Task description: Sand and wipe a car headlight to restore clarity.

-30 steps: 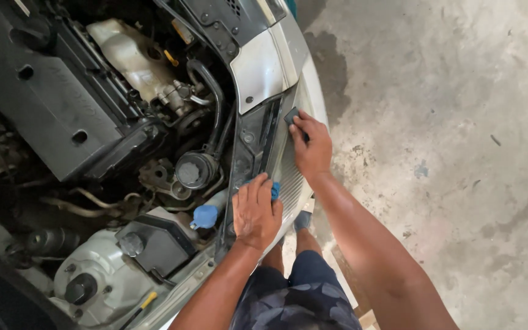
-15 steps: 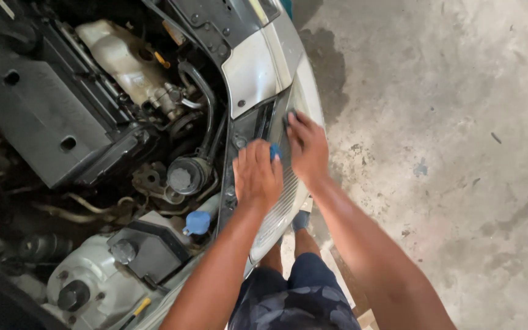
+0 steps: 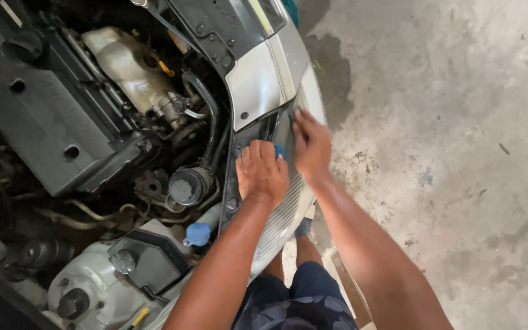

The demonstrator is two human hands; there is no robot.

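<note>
I lean over the open engine bay of a silver car. My left hand (image 3: 261, 171) presses down on the black front panel (image 3: 234, 183) above the grille (image 3: 279, 217), with a small blue thing (image 3: 280, 150) under its fingers, mostly hidden. My right hand (image 3: 310, 143) lies beside it, fingers stretched along the panel's dark slot by the silver bumper edge (image 3: 313, 98). Whether the right hand grips anything is hidden by its back.
A black engine cover (image 3: 44, 116), a pale fluid tank (image 3: 123, 64), black hoses, a round cap (image 3: 183, 190) and a blue cap (image 3: 198, 233) fill the bay at left. Stained concrete floor (image 3: 447, 153) lies at right. My legs stand by the bumper.
Both hands have slid along the front panel toward the headlight mount, and the right hand has drawn in close beside the left. The view shifted slightly.
</note>
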